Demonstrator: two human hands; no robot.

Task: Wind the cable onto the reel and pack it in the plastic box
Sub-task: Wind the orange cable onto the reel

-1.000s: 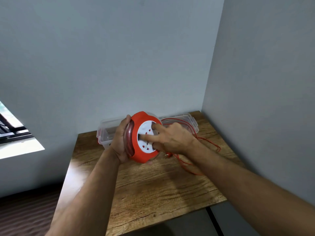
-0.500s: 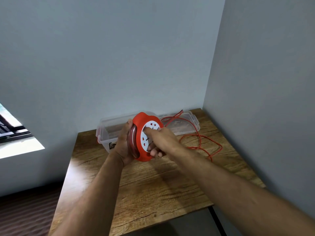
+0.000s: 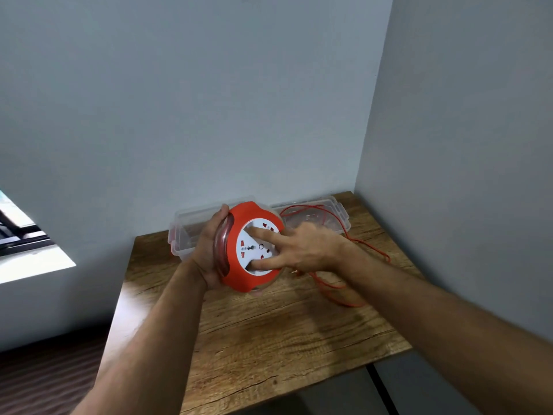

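Reel (image 3: 250,250) held upright above wooden table (image 3: 269,339), red housing with white socket face turned toward camera, just in front of plastic box (image 3: 187,232). Gripped from behind and along rim by left hand (image 3: 209,253), fingers curled round clear flange, thumb at top edge. Right hand (image 3: 302,250) laid on white face, index and one lower finger spread and extended, tips pressed into face as if cranking; remaining fingers hidden behind, state not determinable. Cable (image 3: 344,283) only partly wound: red turns visible through clear flange, but several loose loops trailing over table to right and a strand lying over open box at rear. Plug end apparently just below right hand, small and unclear. Judged progress: winding under way, well short of done; remaining slack to be taken up, then reel to be set in box, box not yet loaded. Lid position not determinable. Versus half a second ago: right fingers changed from curled over face to spread and straight, wrist rotated; loose loops rearranged, lying closer to right forearm; reel tilted slightly more face-on; left grip unchanged.
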